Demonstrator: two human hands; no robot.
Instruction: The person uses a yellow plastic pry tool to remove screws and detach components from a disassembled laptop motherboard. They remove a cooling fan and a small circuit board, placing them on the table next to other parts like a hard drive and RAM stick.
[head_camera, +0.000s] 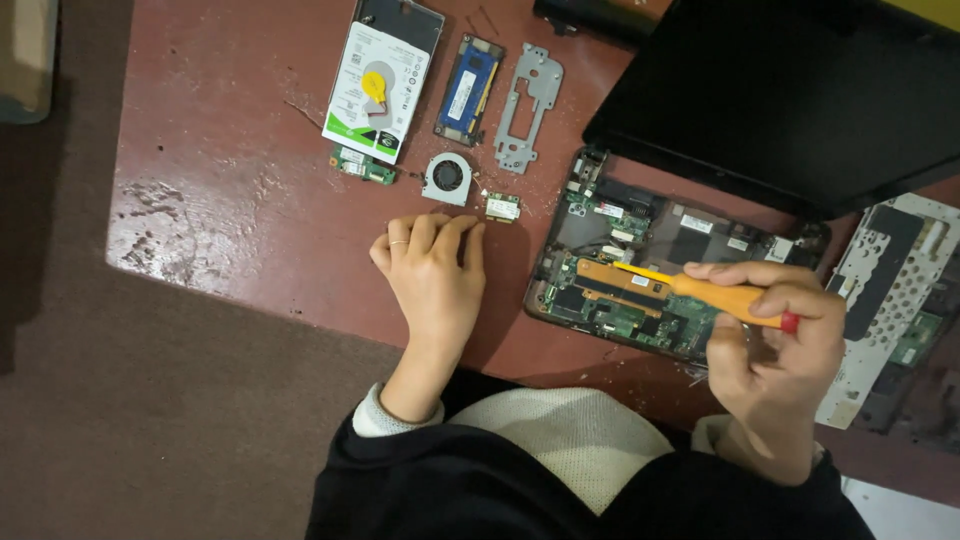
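From the head camera, the right hand (775, 340) is gripping an orange screwdriver (700, 292), fingers clamped around its handle, its tip lying over the opened laptop base (640, 270). The left hand (432, 268) is resting flat on the red table (230, 200), fingers together, holding nothing, just below a small fan (447, 177) and a small green chip card (502, 208). A hard drive (380, 85) is lying farther up.

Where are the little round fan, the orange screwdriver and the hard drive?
Round fan (447, 177), head view, on its dark hub.
Orange screwdriver (715, 296), head view, on its handle in the right hand (775, 345).
Hard drive (380, 85), head view, on its white label.
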